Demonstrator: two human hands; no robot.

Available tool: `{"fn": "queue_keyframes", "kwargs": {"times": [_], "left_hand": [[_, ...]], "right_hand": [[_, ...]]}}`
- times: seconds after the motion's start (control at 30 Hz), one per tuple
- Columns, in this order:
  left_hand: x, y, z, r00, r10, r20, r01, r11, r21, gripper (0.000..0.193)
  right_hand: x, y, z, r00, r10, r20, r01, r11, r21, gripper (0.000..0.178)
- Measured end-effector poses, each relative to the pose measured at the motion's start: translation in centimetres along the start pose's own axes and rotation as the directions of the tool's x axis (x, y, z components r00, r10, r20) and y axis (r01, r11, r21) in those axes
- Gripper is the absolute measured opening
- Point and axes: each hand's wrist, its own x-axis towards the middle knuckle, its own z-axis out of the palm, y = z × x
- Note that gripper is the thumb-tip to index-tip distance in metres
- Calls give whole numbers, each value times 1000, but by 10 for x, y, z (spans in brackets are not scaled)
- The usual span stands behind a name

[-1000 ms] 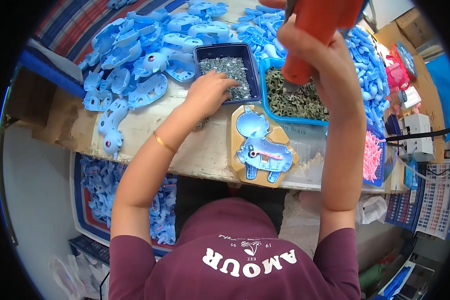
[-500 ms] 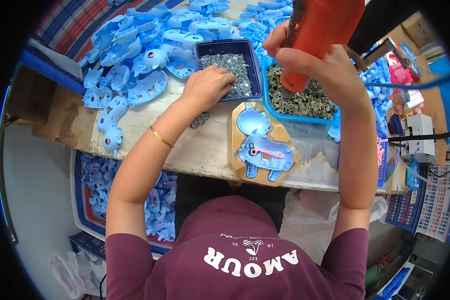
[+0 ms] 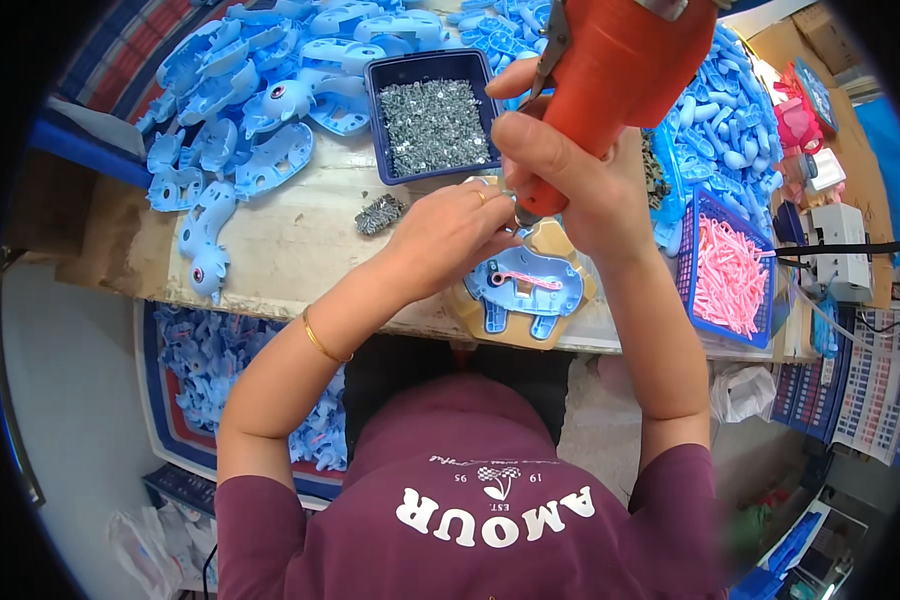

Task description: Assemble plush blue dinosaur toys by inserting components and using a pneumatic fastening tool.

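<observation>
An orange power screwdriver (image 3: 625, 70) is gripped in my right hand (image 3: 605, 195), its tip pointing down. Right at that tip, the fingers of my left hand (image 3: 445, 235) are pinched together; whatever is between them is too small or hidden. Under both hands sits a tan holder (image 3: 470, 312) with a light blue toy body half (image 3: 560, 298) lying in it, hollow side up. A pink strip (image 3: 530, 280) lies inside the body half. My hands cover the toy's head part. Beyond my left hand stands a dark blue tray (image 3: 377, 125) of small screws (image 3: 435, 125).
A small heap of screws (image 3: 378, 215) lies left of my left hand. Blue toy shells (image 3: 280, 160) are piled at the back left, more blue parts (image 3: 725, 120) at the right. A purple basket (image 3: 694, 300) holds pink strips. A blue tub (image 3: 673, 190) is partly hidden.
My left hand has left the screw tray and moved toward me, to the holder. My right hand has brought the screwdriver left and down until its tip meets my left fingers.
</observation>
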Motion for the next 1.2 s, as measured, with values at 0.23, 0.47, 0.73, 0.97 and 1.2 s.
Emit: {"fn": "queue_keyframes", "kwargs": {"times": [0.23, 0.47, 0.73, 0.97, 1.2], "left_hand": [[-7, 8, 6, 1000, 14, -20, -16, 994, -109, 16], [-15, 11, 14, 999, -46, -2, 44, 980, -196, 17], [-19, 28, 19, 999, 14, 45, -11, 998, -56, 29], [-25, 35, 25, 986, 162, 33, -164, 985, 60, 38], [-27, 32, 35, 982, 168, 82, -177, 978, 112, 32]], "right_hand": [[-9, -3, -4, 1000, 3, -27, -3, 1000, 19, 30], [-16, 1, -4, 998, 34, -43, -32, 998, 54, 30], [-38, 5, -13, 997, 76, 19, -77, 996, 38, 32], [-69, 23, -43, 974, 186, -129, -182, 983, 36, 33], [-74, 33, -43, 970, 162, -183, -150, 985, 81, 31]]}}
